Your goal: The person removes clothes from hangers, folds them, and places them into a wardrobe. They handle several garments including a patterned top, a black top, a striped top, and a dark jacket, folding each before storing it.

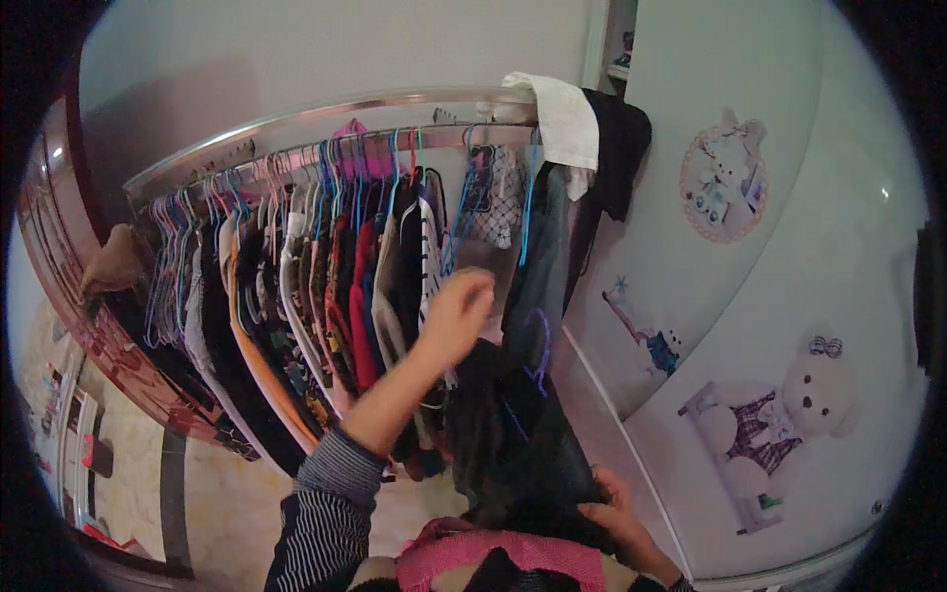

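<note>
My left hand (460,318) is raised in front of the rack, a little blurred, with its fingers curled; whether it holds anything cannot be told. Lower right, my right hand (620,510) grips the side edge of a black garment (518,444) in front of my body. A purple hanger (546,348) shows at the upper part of that garment. Above and behind it, a dark grey garment (544,244) hangs at the right end of the metal clothes rack (296,115). Blue hangers (530,200) hang from the rail near it.
Many garments on hangers (362,296) fill the rack to the left. A white cloth (566,122) and a black cloth (621,155) drape over its right end. A white wardrobe door (784,296) with bear stickers stands at right, dark red wooden furniture (96,325) at left.
</note>
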Tool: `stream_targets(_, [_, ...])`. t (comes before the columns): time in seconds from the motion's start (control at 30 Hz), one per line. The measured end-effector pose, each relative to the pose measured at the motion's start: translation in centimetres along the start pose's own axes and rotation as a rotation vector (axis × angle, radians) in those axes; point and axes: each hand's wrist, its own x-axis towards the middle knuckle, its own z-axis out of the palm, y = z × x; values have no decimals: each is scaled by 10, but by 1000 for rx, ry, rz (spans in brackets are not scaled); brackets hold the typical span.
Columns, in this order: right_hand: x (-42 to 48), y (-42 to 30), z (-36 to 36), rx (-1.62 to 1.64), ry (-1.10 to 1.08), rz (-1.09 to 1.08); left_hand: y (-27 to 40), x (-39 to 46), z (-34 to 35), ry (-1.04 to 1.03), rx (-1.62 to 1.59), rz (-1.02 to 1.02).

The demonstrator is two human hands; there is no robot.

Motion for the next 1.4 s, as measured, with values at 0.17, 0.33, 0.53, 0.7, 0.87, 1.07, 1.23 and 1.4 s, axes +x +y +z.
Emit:
stream_targets(0.17, [26, -10, -6, -18, -132, 35, -68, 89, 9, 123, 532, 110])
stream_targets(0.33, [50, -9, -24, -14, -148, 104, -113, 125, 28, -2, 663, -221])
stream_targets(0.53, [89, -12, -70, -10, -268, 133, -171, 139, 75, -223, 664, -333])
stream_targets(0.7, [117, 0, -116, -95, -459, 98, -159, 165, 113, 76, 453, -258])
stream_targets(0.87, [145, 20, -144, -82, -579, 8, -159, 188, 147, 348, -98, -421])
stream_targets(1.07, [163, 1, -146, -39, -664, 44, -139, 201, 168, 73, 395, -371])
stream_targets(1.23, [169, 4, -143, -91, -568, 57, -138, 221, 171, -229, 496, -212])
stream_targets(1.4, [178, -1, -133, -123, -402, 104, -93, 222, 118, -382, 534, -286])
